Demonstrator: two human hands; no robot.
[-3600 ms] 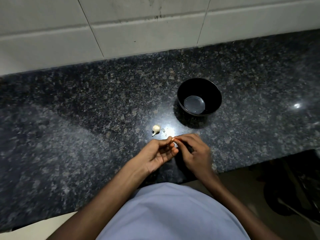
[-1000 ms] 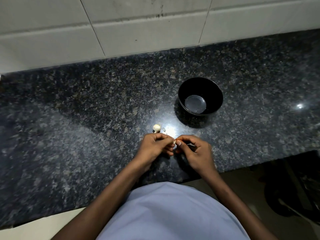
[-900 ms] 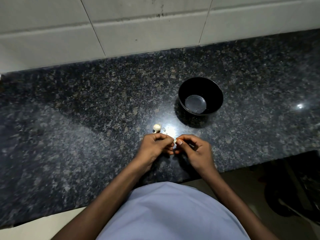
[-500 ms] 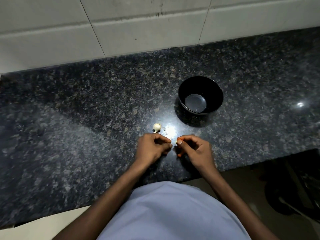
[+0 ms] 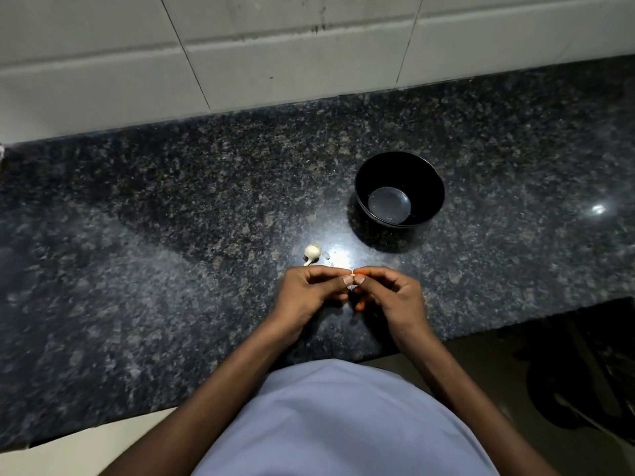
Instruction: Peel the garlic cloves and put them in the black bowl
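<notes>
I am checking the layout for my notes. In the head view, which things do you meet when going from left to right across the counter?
Garlic piece → left hand → clove pinched between both hands → right hand → black bowl.

Granite countertop (image 5: 171, 269): black, flecked grey and brown. Bowl (image 5: 429, 182): glossy black. Garlic bulb (image 5: 312, 251): off-white. Wall tiles (image 5: 275, 63): pale cream, dark grout lines. Shirt (image 5: 336, 424): light lavender-blue.

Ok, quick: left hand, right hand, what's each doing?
Left hand: fingers pinching a garlic clove.
Right hand: fingers pinching the same clove.
</notes>
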